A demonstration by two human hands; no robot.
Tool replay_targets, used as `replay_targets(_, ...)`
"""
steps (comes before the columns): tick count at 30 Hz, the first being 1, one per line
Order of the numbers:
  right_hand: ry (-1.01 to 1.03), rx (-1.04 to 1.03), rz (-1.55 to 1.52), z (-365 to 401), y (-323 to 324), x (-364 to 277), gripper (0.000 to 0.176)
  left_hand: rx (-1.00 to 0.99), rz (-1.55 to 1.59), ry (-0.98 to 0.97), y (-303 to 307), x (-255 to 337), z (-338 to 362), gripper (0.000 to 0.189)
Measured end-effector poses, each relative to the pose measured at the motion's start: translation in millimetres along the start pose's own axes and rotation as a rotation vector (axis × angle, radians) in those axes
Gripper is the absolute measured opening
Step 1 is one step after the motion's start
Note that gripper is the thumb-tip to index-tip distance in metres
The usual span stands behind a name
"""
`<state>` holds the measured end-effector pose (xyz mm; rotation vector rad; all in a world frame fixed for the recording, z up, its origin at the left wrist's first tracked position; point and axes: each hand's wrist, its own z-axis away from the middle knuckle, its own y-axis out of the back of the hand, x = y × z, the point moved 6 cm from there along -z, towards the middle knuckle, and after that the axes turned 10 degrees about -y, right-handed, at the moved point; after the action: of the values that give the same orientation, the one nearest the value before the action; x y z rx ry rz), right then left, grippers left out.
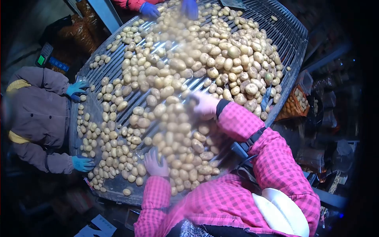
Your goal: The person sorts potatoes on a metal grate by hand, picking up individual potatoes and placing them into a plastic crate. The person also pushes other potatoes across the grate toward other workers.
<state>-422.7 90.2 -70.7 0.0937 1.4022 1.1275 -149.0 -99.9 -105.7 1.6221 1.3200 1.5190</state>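
Many potatoes (173,130) lie on a slatted metal table (283,29). My left hand (156,162), in a pale pinkish glove, is at the near edge of the potatoes with its fingers apart, touching those beside it. Further up and to the right, my right hand (206,106), in a similar glove, reaches over the slats from the right. Its fingertips are blurred, so their grip is not clear. The largest heap of potatoes (244,63) rises beyond it. Blur partly veils the potatoes in the middle.
A co-worker's blue-gloved hands (77,90) rest at the table's left edge. Another person's purple-blue gloved hands (150,10) are at the far edge. A mesh sack of potatoes (296,103) stands right of the table. A scale display (41,59) is at the left.
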Motion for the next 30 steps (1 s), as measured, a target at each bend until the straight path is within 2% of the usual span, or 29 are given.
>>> replay_targets(2, -0.056, 0.077, -0.193, -52, 46, -4, 0.025, -0.002, 0.028, 0.003, 11, 10, -11, 0.041)
replay_targets(3, -0.086, 0.252, -0.26, -79, 67, 0, 0.029, -0.011, 0.011, 0.006, 7, 7, -4, 0.041)
replay_targets(4, -0.277, 0.277, -0.406, -110, 98, -16, 0.032, -0.016, -0.011, 0.01, 2, 2, -6, 0.042)
replay_targets(5, -0.149, 0.44, -0.118, -139, 112, -21, 0.031, -0.006, -0.01, -0.002, 3, 3, -7, 0.041)
replay_targets(6, -0.066, 0.445, 0.085, -160, 120, -32, 0.034, -0.024, 0.016, 0.015, 1, 1, -7, 0.043)
replay_targets(8, -0.043, 0.484, 0.294, -192, 114, -33, 0.038, -0.066, 0.066, 0.053, -2, -4, -3, 0.049)
replay_targets(11, -0.099, 0.276, 0.569, -218, 81, -19, 0.045, -0.061, 0.072, 0.043, -3, -8, -2, 0.047)
replay_targets(14, -0.022, -0.158, 0.604, -239, 46, -2, 0.06, -0.061, 0.075, 0.048, -3, -5, -2, 0.046)
replay_targets(17, -0.056, -0.211, 0.533, -189, 42, -13, 0.064, -0.03, 0.034, 0.037, 0, -1, -5, 0.043)
replay_targets(19, 0.021, -0.33, 0.578, -144, 25, -24, 0.064, 0.015, -0.017, 0.031, 4, 2, -5, 0.039)
replay_targets(20, 0.012, -0.483, 0.383, -126, 9, -18, 0.064, 0.013, -0.008, 0.024, 4, 3, -7, 0.039)
replay_targets(22, 0.088, -0.194, 0.564, -101, -28, 19, 0.062, 0.012, 0.004, 0.015, 3, 2, -5, 0.04)
replay_targets(24, 0.055, -0.249, 0.612, -40, -21, -3, 0.07, 0.045, -0.006, 0.013, 1, -1, -1, 0.04)
replay_targets(26, 0.079, -0.386, 0.643, 9, -18, -20, 0.066, 0.039, -0.012, 0.03, 1, 0, 0, 0.04)
replay_targets(27, 0.085, -0.337, 0.585, 21, -27, -11, 0.062, 0.032, 0.003, 0.024, 2, 1, -1, 0.041)
replay_targets(28, 0.132, -0.292, 0.473, 41, -22, -24, 0.054, 0.031, 0.027, 0.023, 6, 5, -5, 0.041)
replay_targets(30, 0.415, -0.187, 0.389, 60, -35, -13, 0.05, 0.028, 0.068, 0.023, 14, 8, -9, 0.042)
